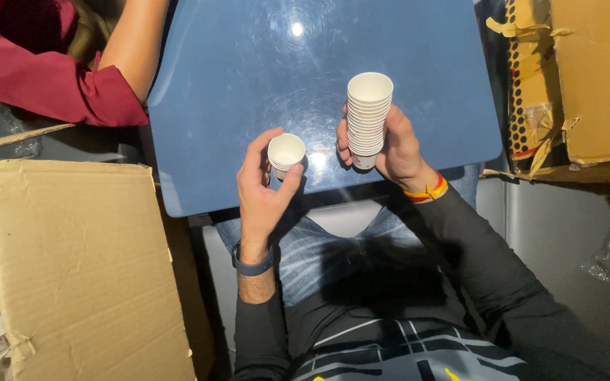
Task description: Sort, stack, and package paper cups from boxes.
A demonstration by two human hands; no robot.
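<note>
Paper cup [286, 151] pinched in left hand [262, 194]; right hand [397, 144] clamped round nested cup stack [368, 116]. Both above blue bench [234, 85]. Best: grip rims lightly, avoid crushing.

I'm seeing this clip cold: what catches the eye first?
The tall stack of white paper cups held in the right hand, over the blue tabletop. Beside it, the left hand pinches a single white cup. An open cardboard box sits lower left.
</note>
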